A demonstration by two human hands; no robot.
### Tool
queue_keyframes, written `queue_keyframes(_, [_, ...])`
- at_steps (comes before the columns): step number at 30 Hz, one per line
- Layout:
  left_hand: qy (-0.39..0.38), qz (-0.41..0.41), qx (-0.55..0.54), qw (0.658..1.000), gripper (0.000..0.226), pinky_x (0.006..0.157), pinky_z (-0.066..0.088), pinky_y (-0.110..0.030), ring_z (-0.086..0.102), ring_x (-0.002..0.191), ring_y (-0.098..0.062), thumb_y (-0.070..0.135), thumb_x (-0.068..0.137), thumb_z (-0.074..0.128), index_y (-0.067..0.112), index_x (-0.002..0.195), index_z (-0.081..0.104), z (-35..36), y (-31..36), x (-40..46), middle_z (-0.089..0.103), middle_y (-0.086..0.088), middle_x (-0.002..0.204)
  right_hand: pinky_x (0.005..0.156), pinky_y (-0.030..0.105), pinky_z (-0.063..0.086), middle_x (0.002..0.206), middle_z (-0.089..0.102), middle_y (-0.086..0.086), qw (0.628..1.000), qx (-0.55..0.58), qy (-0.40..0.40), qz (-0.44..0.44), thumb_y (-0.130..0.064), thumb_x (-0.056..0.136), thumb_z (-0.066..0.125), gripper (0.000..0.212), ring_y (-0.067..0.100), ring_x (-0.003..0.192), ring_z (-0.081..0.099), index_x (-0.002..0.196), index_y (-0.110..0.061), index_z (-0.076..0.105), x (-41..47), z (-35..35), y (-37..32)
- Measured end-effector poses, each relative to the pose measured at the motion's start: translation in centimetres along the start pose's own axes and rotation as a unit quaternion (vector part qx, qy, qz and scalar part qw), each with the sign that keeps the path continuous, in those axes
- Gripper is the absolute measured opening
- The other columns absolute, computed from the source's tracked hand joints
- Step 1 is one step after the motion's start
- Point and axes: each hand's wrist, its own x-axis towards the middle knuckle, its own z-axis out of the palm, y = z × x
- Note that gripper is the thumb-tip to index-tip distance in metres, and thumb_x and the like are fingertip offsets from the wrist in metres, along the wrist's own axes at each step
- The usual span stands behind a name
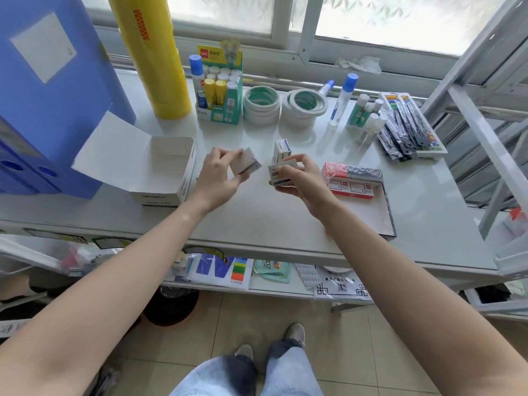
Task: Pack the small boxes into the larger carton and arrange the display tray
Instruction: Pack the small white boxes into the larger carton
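Head view: my left hand (218,174) grips a blurred small box (246,161); my right hand (303,178) grips a QR-coded box (281,174). Open carton (171,170) print unreadable.

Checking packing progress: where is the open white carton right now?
In the head view, the open white carton sits on the table left of centre, beside the left hand, in front of the blue folders.

Bright daylight from the overexposed window (371,21); soft shadows; wide-angle edge bowing; motion-blurred small box (246,164).
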Motion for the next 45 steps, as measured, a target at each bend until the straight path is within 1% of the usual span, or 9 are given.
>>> queue_keyframes(6, [-0.05, -0.134, -0.3, 0.943, 0.05, 0.082, 0.048, -0.02, 0.063, 0.103, -0.016, 0.022, 0.075, 0.076, 0.016, 0.116, 0.047, -0.9, 2.2, -0.4, 0.057, -0.002, 0.121, 0.069, 0.029, 0.049, 0.091, 0.063, 0.005, 0.998, -0.037, 0.031, -0.035, -0.02, 0.087, 0.062, 0.022, 0.019, 0.079, 0.062, 0.104, -0.012, 0.05, -0.1, -0.3, -1.2])
queue_keyframes(14, [-0.079, -0.132, -0.32, 0.935, 0.048, 0.076, 0.051, -0.017, 0.06, 0.093, -0.014, 0.01, 0.071, 0.079, 0.014, 0.104, 0.044, -1.1, 3.1, -0.8, 0.063, -0.005, 0.102, 0.067, 0.025, 0.049, 0.094, 0.061, 0.009, 0.997, -0.011, -0.014, -0.071, -0.013, 0.089, 0.056, 0.007, 0.021, 0.086, 0.059, 0.095, -0.015, 0.053, -0.1, -0.2, -2.2])
queue_keyframes(19, [-0.067, -0.145, -0.346, 0.924, 0.054, 0.087, 0.053, -0.027, 0.062, 0.096, -0.02, 0.006, 0.071, 0.078, 0.014, 0.112, 0.045, -1.5, 2.8, -0.6, 0.064, -0.007, 0.105, 0.084, 0.03, 0.047, 0.09, 0.059, 0.007, 0.99, 0.006, -0.111, -0.088, 0.015, 0.071, 0.059, 0.047, 0.022, 0.089, 0.057, 0.103, -0.018, 0.05, 0.0, -0.6, -3.2])
queue_keyframes(23, [-0.076, -0.136, -0.326, 0.932, 0.051, 0.078, 0.052, -0.021, 0.064, 0.098, -0.021, 0.01, 0.069, 0.08, 0.017, 0.109, 0.049, -2.0, 2.6, -0.5, 0.066, -0.008, 0.108, 0.076, 0.025, 0.05, 0.091, 0.062, 0.003, 0.982, -0.08, -0.107, -0.132, 0.011, 0.074, 0.065, 0.046, 0.017, 0.086, 0.058, 0.11, -0.014, 0.049, -0.1, -0.2, -4.0])
queue_keyframes(29, [-0.092, -0.13, -0.307, 0.938, 0.048, 0.065, 0.051, -0.011, 0.068, 0.094, -0.015, 0.014, 0.07, 0.08, 0.011, 0.108, 0.05, -2.6, 3.2, -0.7, 0.066, -0.012, 0.113, 0.076, 0.021, 0.049, 0.113, 0.058, 0.011, 0.942, -0.236, -0.138, -0.194, -0.018, 0.073, 0.079, 0.043, 0.017, 0.104, 0.051, 0.108, -0.011, 0.057, 0.1, 1.8, -4.2])
queue_keyframes(34, [-0.074, -0.129, -0.288, 0.946, 0.052, 0.074, 0.055, -0.017, 0.069, 0.094, -0.016, 0.01, 0.068, 0.081, 0.006, 0.112, 0.055, -3.2, 3.1, -0.7, 0.066, -0.012, 0.115, 0.067, 0.019, 0.05, 0.092, 0.058, -0.006, 0.916, -0.302, -0.159, -0.21, -0.018, 0.074, 0.076, 0.041, 0.007, 0.084, 0.053, 0.109, -0.01, 0.055, 0.6, 2.4, -4.6])
queue_keyframes(39, [-0.079, -0.13, -0.29, 0.945, 0.052, 0.073, 0.056, -0.019, 0.069, 0.093, -0.019, 0.006, 0.066, 0.082, 0.017, 0.102, 0.045, -3.1, 2.9, -1.0, 0.065, -0.01, 0.116, 0.071, 0.039, 0.056, 0.094, 0.063, 0.008, 0.846, -0.445, -0.199, -0.217, -0.02, 0.07, 0.071, 0.038, 0.023, 0.083, 0.06, 0.105, -0.014, 0.058, 1.4, 2.9, -5.5])
queue_keyframes(43, [-0.087, -0.145, -0.301, 0.938, 0.066, 0.068, 0.053, -0.016, 0.068, 0.089, -0.011, 0.002, 0.074, 0.074, 0.018, 0.123, 0.033, -3.3, 2.5, -1.1, 0.057, -0.007, 0.129, 0.067, 0.036, 0.047, 0.089, 0.057, 0.004, 0.789, -0.527, -0.199, -0.243, -0.024, 0.07, 0.072, 0.037, 0.022, 0.08, 0.051, 0.102, -0.011, 0.057, 1.8, 3.5, -5.9])
queue_keyframes(45, [-0.096, -0.131, -0.289, 0.943, 0.077, 0.079, 0.049, -0.016, 0.062, 0.105, -0.012, -0.001, 0.078, 0.068, 0.019, 0.138, 0.024, -3.7, 2.2, -1.0, 0.048, -0.007, 0.14, 0.066, 0.031, 0.04, 0.088, 0.053, 0.001, 0.775, -0.541, -0.187, -0.268, -0.027, 0.072, 0.072, 0.038, 0.022, 0.08, 0.049, 0.101, -0.009, 0.057, 1.9, 3.7, -5.8])
